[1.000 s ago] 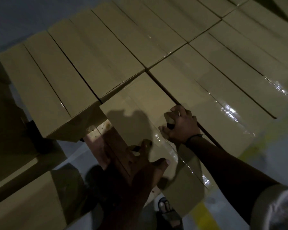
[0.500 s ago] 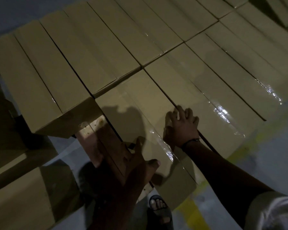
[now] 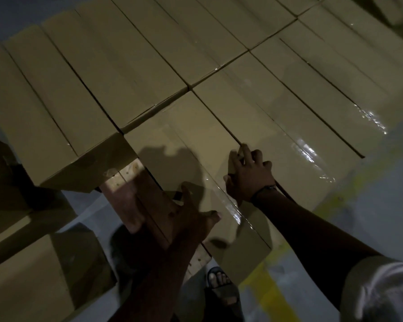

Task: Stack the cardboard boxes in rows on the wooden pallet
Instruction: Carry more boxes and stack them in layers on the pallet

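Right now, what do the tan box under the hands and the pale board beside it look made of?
Tan rectangular box: matte cardboard, by its dull face and flap seam. Glossy strip along its top: probably clear plastic tape; it glints. Pale pallet board: bare-looking wood, small knot marks.

No legible text, label, brand, number or sign on the cardboard boxes (image 3: pixel 126 73). Too dim and blurred to make out any finer print.
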